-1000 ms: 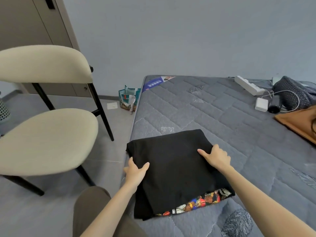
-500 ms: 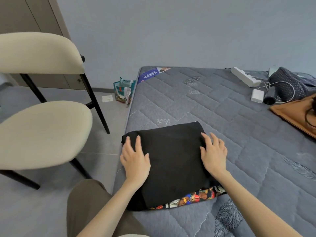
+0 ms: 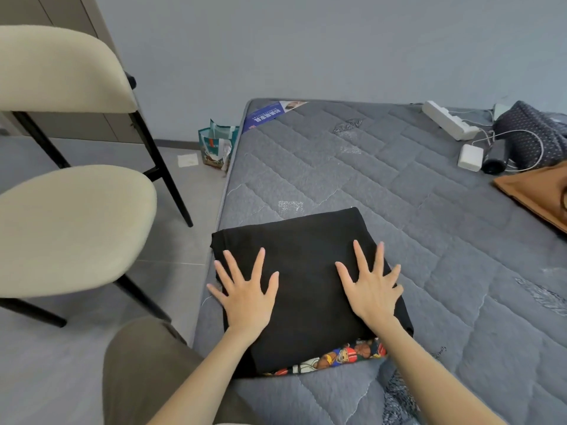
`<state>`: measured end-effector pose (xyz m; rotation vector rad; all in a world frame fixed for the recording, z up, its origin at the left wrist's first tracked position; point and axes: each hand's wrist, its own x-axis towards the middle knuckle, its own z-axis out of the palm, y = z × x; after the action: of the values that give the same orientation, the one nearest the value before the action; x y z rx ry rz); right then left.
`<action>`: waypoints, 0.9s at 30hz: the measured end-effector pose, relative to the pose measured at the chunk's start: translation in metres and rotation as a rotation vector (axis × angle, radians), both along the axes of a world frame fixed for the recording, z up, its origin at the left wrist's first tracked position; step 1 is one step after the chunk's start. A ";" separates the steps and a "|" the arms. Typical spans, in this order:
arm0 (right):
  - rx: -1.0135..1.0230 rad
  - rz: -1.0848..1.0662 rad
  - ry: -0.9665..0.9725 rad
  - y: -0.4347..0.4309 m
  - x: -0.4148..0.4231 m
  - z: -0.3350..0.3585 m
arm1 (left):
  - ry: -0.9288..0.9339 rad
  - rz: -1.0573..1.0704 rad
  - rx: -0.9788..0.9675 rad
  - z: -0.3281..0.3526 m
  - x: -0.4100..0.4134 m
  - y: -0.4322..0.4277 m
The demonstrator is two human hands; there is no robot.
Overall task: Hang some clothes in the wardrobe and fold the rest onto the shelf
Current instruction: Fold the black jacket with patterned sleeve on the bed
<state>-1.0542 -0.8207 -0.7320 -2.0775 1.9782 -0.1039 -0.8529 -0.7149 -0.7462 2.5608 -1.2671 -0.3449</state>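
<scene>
While both of your hands lie flat with fingers spread, they press on one folded black garment at the near left corner of the mattress: your left hand on its left part, your right hand on its right part, neither curled round the cloth. Along the garment's near edge, at 6 o'clock, one strip of colourful cartoon print shows, touching the black cloth; whether it belongs to the same piece you cannot tell.

The count: one cream chair on black legs at 9 o'clock of the garment, standing on the floor; one small teal bag at 11 o'clock, on the floor just beside the mattress corner, with one white slip of paper next to it. At 2 o'clock, well apart from the garment, lie one white power strip, one white charger block, one small black object, one dark dotted cloth and one brown cloth.

The mattress is bare, grey and quilted, with a blue label at its far left corner. The floor is grey tile, the wall plain grey, and a wardrobe door stands behind the chair.
</scene>
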 end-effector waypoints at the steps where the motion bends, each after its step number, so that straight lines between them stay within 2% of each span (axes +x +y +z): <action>1: 0.015 -0.051 -0.034 -0.002 -0.001 0.001 | 0.058 0.035 -0.039 0.002 0.003 0.002; 5: 0.059 -0.140 -0.117 -0.008 -0.003 0.003 | 0.340 0.165 -0.257 0.009 0.016 0.007; 9: 0.124 -0.096 -0.436 -0.022 -0.012 0.016 | 0.546 0.229 -0.271 0.017 0.025 0.004; 14: -0.038 0.066 -0.270 -0.040 0.004 0.035 | 0.613 0.232 -0.187 0.023 0.028 0.000; 18: -0.115 0.197 -0.293 -0.067 0.029 0.052 | 0.722 0.384 -0.204 0.023 0.024 0.004; 20: -0.064 0.219 -0.289 -0.079 0.038 0.053 | 0.790 0.515 -0.279 0.022 0.023 0.006; 23: 0.211 0.176 -0.166 -0.086 0.044 0.040 | 0.851 0.640 -0.358 0.022 0.026 0.006; 27: 0.300 0.162 -0.242 -0.081 0.038 0.030 | 0.755 0.572 -0.422 0.014 0.028 0.010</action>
<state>-1.0160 -0.9021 -0.7017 -1.9201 1.5726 -0.0235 -0.8250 -0.7047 -0.7317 1.9890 -0.2785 -0.7251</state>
